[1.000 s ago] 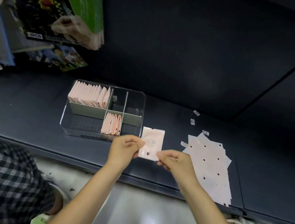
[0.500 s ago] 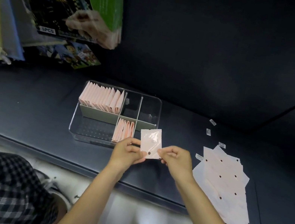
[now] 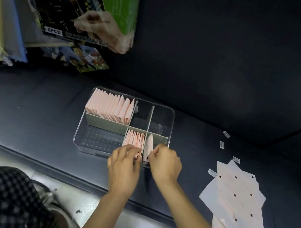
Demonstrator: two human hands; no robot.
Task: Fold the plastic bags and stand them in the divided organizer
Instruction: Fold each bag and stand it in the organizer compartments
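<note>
Right hand (image 3: 165, 162), grip pinching a folded bag (image 3: 148, 149), stands it in the organizer (image 3: 171, 121) at its 5 o'clock compartment. Left hand (image 3: 124, 164), fingers spread, presses the bag row (image 3: 134, 141) beside it. Flat bags (image 3: 238, 205) lie at 3 o'clock on the tabletop (image 3: 25, 112).

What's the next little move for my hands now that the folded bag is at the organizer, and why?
Probably let go with the right hand once the folded bag stands against the short row in the front compartment of the organizer. The bag leans tilted, the left hand is at the row's front edge, and flat bags wait to the right.
</note>
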